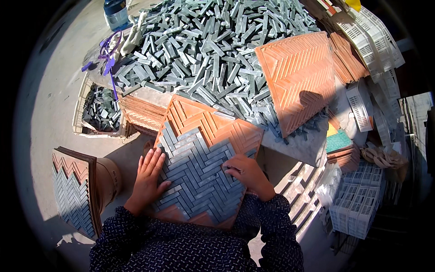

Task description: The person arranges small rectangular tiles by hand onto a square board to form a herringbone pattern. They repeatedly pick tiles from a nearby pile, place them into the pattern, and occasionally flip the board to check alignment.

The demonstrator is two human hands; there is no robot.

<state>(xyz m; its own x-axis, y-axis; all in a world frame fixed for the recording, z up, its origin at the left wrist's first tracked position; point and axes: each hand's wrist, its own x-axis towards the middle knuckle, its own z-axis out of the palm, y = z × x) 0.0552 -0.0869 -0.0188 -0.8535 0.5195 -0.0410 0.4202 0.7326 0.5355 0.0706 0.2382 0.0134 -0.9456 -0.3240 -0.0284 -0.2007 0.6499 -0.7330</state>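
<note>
An orange mould tray (248, 133) with herringbone slots lies in front of me. Grey-blue stone strips (197, 165) fill its middle, while slots along the far edge and right corner show bare orange. My left hand (148, 176) rests flat at the left side of the strips, fingers stretched out and thumb apart. Over the right part of the strips, my right hand (248, 173) is closed, its thumb and fingers curled together. Whatever it may pinch is hidden. Beyond the tray rises a large heap of loose stone strips (204, 50).
Another orange mould tray (297, 77) leans on the heap at right. Filled trays (72, 190) stand stacked at left beside a brown drum (108, 177). A crate of stone pieces (81, 124), a blue bottle (116, 14) and white plastic baskets (358, 199) stand around.
</note>
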